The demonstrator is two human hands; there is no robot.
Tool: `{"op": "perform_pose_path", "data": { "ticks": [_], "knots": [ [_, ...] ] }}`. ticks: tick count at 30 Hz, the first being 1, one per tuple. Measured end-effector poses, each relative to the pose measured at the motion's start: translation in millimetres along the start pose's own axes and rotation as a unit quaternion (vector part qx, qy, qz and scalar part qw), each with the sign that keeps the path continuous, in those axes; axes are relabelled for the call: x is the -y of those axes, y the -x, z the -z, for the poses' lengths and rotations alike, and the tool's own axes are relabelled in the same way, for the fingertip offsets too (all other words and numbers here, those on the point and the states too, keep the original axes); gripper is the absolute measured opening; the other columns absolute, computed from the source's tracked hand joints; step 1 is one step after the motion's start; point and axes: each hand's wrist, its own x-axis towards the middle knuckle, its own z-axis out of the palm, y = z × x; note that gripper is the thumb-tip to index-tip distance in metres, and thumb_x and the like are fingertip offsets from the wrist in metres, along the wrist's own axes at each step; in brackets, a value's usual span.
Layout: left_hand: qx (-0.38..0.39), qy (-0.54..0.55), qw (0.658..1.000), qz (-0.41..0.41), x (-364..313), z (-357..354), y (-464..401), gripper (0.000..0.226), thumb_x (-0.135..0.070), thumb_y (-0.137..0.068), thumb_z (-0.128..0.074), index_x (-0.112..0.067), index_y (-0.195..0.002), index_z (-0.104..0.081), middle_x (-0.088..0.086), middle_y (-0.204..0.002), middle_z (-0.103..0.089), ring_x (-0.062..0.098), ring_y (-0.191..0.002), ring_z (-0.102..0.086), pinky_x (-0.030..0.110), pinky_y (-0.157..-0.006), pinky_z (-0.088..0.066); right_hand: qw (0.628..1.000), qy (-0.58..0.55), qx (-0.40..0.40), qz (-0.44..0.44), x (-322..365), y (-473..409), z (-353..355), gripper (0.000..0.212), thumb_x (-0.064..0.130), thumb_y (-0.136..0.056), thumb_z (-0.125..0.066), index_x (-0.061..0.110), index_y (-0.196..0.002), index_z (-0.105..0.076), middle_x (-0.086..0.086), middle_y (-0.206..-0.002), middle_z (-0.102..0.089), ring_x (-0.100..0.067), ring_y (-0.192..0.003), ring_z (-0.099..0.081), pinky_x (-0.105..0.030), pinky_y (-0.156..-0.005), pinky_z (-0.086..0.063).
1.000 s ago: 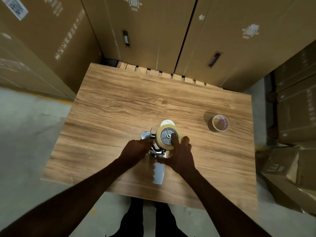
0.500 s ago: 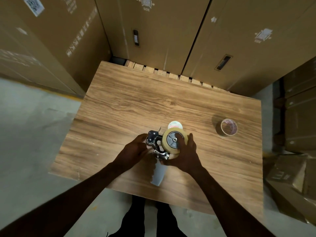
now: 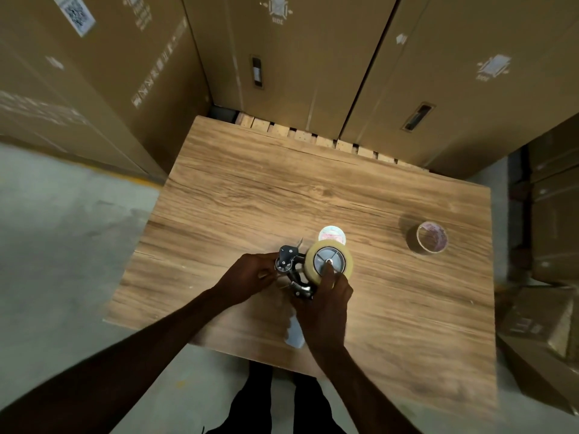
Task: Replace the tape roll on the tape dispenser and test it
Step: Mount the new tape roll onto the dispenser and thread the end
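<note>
A tape dispenser point(image 3: 293, 270) with a black metal head and a pale handle point(image 3: 294, 333) is held over the wooden table point(image 3: 250, 195). A tan tape roll point(image 3: 329, 261) sits on its grey hub. My right hand point(image 3: 322, 305) grips the dispenser body, with one finger pressed on the roll's hub. My left hand point(image 3: 247, 277) holds the front end of the dispenser near the roller. A pale, nearly used-up roll core point(image 3: 332, 234) lies on the table just behind the dispenser. The tape's loose end is not visible.
Another tape roll with a cardboard core point(image 3: 429, 238) stands on the table's right side. Tall cardboard boxes point(image 3: 282, 57) wall in the far side and left. More boxes point(image 3: 539, 333) lie on the floor at right. Grey concrete floor point(image 3: 62, 245) lies to the left.
The dispenser has tilted and been drawn slightly nearer to me. My right hand has slid down over the body and handle, one finger still on the hub. My view has shifted.
</note>
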Motion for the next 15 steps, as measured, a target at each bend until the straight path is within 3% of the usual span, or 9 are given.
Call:
{"op": "perform_pose_path", "data": {
  "ticks": [3,5,7,8,10,13,15],
  "knots": [
    [0.015,-0.004,1.0,0.009,10,3,-4,0.019,-0.007,-0.078,-0.072,-0.022,-0.089,-0.07,-0.003,-0.114,-0.076,0.003,-0.096,-0.069,0.027,-0.079,-0.053,0.999,0.017,0.017,0.028,-7,-3,-3,0.092,0.051,-0.076,-0.084,0.008,-0.15,-0.048,-0.013,-0.13,-0.057,-0.038,-0.107,-0.049,-0.046,-0.089,-0.049],
    [0.022,0.008,0.999,0.028,16,0,-2,0.01,-0.01,-0.078,-0.07,-0.017,-0.083,-0.072,-0.003,-0.103,-0.077,0.001,-0.089,-0.069,0.026,-0.074,-0.053,0.998,0.035,0.025,0.051,-12,-3,-6,0.084,0.048,-0.081,-0.075,0.009,-0.15,-0.05,-0.012,-0.136,-0.057,-0.038,-0.112,-0.047,-0.047,-0.091,-0.049],
    [0.032,0.018,0.999,0.04,20,-6,2,0.008,-0.016,-0.079,-0.066,-0.013,-0.083,-0.071,0.001,-0.091,-0.077,-0.002,-0.081,-0.065,0.026,-0.07,-0.052,0.996,0.05,0.025,0.063,-23,-2,-10,0.08,0.045,-0.085,-0.064,0.005,-0.152,-0.048,-0.017,-0.148,-0.053,-0.045,-0.129,-0.044,-0.051,-0.11,-0.044],
    [0.04,0.022,0.998,0.046,23,-11,6,0.012,-0.018,-0.079,-0.064,-0.011,-0.085,-0.071,0.005,-0.09,-0.076,0.001,-0.078,-0.065,0.03,-0.069,-0.055,0.997,0.044,0.026,0.063,-30,-2,-11,0.081,0.045,-0.087,-0.061,0.002,-0.154,-0.046,-0.021,-0.155,-0.049,-0.049,-0.14,-0.039,-0.049,-0.122,-0.033],
    [0.053,0.028,0.996,0.059,24,-20,14,0.012,-0.019,-0.081,-0.065,-0.013,-0.089,-0.072,0.003,-0.096,-0.076,0.008,-0.082,-0.07,0.036,-0.073,-0.057,0.996,0.041,0.037,0.071,-44,-7,-9,0.083,0.042,-0.087,-0.061,-0.001,-0.156,-0.042,-0.024,-0.163,-0.04,-0.052,-0.153,-0.027,-0.046,-0.131,-0.015],
    [0.017,0.052,0.996,0.065,26,-24,17,0.02,-0.013,-0.08,-0.074,-0.013,-0.1,-0.076,-0.01,-0.109,-0.072,0.002,-0.097,-0.068,0.029,-0.086,-0.057,0.992,0.05,0.055,0.102,-52,-12,-2,0.079,0.038,-0.092,-0.058,-0.001,-0.158,-0.039,-0.026,-0.168,-0.031,-0.053,-0.158,-0.018,-0.062,-0.129,-0.019],
    [-0.008,0.051,0.997,0.053,27,-24,17,0.011,-0.013,-0.077,-0.079,-0.011,-0.088,-0.075,-0.003,-0.119,-0.064,0.006,-0.105,-0.062,0.029,-0.09,-0.052,0.99,0.04,0.048,0.126,-53,-11,-4,0.078,0.041,-0.1,-0.053,-0.003,-0.16,-0.033,-0.025,-0.172,-0.023,-0.049,-0.161,-0.012,-0.062,-0.131,-0.01]
  ]
}}
